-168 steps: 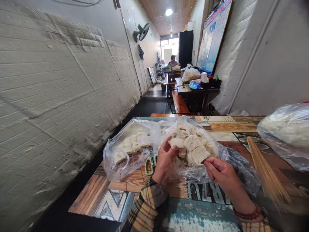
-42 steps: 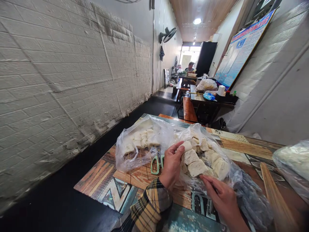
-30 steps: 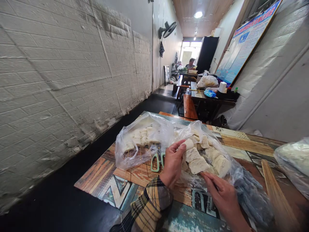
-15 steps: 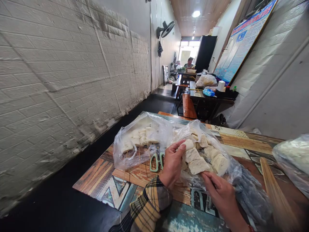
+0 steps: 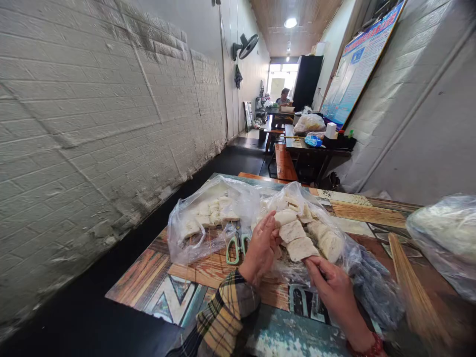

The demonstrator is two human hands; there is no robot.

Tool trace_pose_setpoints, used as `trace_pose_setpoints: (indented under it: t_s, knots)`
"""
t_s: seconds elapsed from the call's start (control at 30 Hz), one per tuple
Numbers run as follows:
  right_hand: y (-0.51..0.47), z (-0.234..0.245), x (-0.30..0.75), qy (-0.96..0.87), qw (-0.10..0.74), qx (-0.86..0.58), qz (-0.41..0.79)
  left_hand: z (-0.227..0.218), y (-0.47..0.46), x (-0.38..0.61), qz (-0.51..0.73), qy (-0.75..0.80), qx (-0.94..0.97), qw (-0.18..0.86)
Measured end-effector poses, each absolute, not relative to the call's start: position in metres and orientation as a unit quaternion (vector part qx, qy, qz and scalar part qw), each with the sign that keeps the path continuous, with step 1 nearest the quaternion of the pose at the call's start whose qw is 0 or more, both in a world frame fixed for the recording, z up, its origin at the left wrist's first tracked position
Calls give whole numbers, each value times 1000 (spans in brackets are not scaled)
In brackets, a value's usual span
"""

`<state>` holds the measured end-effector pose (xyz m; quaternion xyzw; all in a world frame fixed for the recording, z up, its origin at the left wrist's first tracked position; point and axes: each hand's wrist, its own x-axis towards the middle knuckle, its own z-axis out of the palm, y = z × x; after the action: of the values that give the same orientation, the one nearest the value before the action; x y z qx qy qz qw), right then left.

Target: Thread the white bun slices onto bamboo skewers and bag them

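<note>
My left hand [image 5: 260, 248] pinches a pale white food piece [image 5: 284, 217] at the top of a short row of three such pieces. Just below the lowest piece [image 5: 300, 248], my right hand [image 5: 332, 287] is closed as if on a thin skewer, which I cannot make out. Both hands work over an open clear plastic bag [image 5: 334, 248] holding several more white pieces. Green-handled scissors [image 5: 234, 248] lie just left of my left hand.
A second clear bag [image 5: 197, 223] with skewered white pieces lies at the left of the patterned table [image 5: 167, 292]. A bundle of bamboo skewers [image 5: 412, 287] and another filled bag [image 5: 446, 233] lie right. A brick wall runs along the left. A person sits far down the aisle.
The hands stay on the row of white pieces, which now sit closer together. The view has shifted slightly left.
</note>
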<state>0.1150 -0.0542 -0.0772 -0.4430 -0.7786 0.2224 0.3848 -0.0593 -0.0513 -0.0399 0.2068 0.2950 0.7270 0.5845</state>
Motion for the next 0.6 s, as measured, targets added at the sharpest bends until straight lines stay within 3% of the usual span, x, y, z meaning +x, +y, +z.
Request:
trace_pose_setpoints:
  t_s: [0.13,0.43,0.6]
  knots:
    - [-51,-82,114,-769,389,-446,240,-41,-51,-51,684,305,248,614]
    - [-51,-87,115,-769,341,-426,334,-48,-43,-61,738,332,200,553]
    - [-48,-90,123,-736,402,-461,290,-52,-43,-62,727,321,205,572]
